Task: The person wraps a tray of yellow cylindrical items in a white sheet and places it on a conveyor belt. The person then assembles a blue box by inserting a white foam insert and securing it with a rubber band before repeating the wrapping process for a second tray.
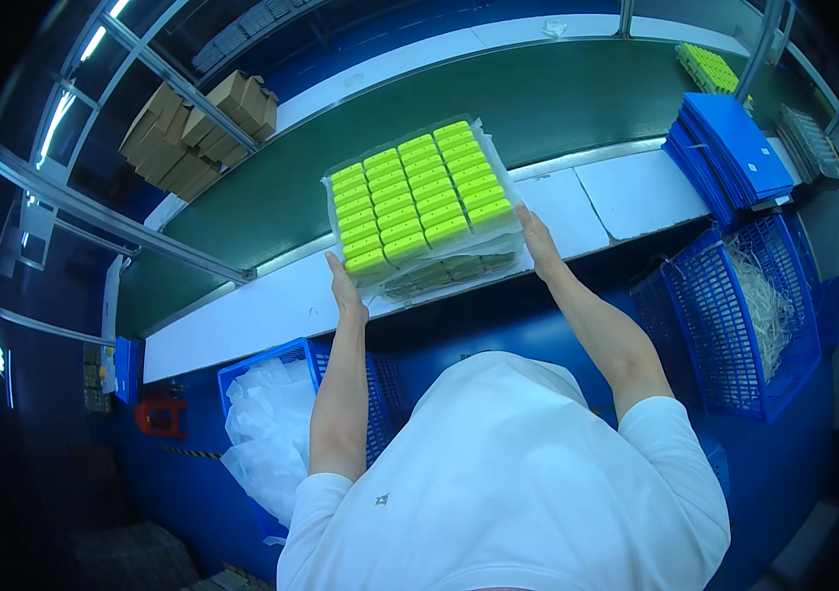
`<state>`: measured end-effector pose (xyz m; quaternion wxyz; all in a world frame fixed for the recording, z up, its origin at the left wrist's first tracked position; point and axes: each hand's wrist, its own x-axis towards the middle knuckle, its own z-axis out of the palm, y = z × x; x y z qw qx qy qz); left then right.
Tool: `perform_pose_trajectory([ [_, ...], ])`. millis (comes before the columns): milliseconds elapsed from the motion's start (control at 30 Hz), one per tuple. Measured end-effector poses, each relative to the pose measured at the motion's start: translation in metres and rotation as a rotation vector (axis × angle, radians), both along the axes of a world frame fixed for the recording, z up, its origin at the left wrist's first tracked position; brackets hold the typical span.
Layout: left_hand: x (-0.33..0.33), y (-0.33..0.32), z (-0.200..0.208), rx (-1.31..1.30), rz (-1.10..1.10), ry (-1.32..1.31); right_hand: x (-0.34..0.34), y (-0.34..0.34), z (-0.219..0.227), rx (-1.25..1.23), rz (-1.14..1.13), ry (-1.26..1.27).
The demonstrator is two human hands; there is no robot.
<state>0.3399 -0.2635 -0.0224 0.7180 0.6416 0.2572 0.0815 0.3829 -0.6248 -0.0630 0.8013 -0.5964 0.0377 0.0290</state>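
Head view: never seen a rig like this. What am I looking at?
No robot here, just a person's two bare hands. The only picture comes from a wide fisheye camera on the person's head, looking down, so straight edges bend toward the rim.

The left hand and right hand hold opposite sides of a clear plastic tray filled with yellow-green blocks. Whether its underside touches the white ledge is hard to tell.

Blue panels lie stacked toward the right, on the ledge. Beyond runs a long green surface.
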Motion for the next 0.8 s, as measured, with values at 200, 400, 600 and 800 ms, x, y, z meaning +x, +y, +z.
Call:
perform_pose_trajectory([
  [200,-0.026,0.018,-0.035,0.688,-0.319,-0.372,0.023,0.004,0.024,0.148,0.022,0.078],
  [400,-0.002,-0.004,-0.046,0.418,-0.145,-0.232,0.024,0.022,0.028,0.128,0.006,0.110],
  [600,0.000,0.003,-0.034,0.352,-0.104,-0.247,0.017,0.030,0.018,0.055,-0.049,0.115],
  [800,0.002,0.012,-0.035,0.251,-0.150,-0.230,0.011,0.034,0.014,0.085,-0.005,0.078],
])
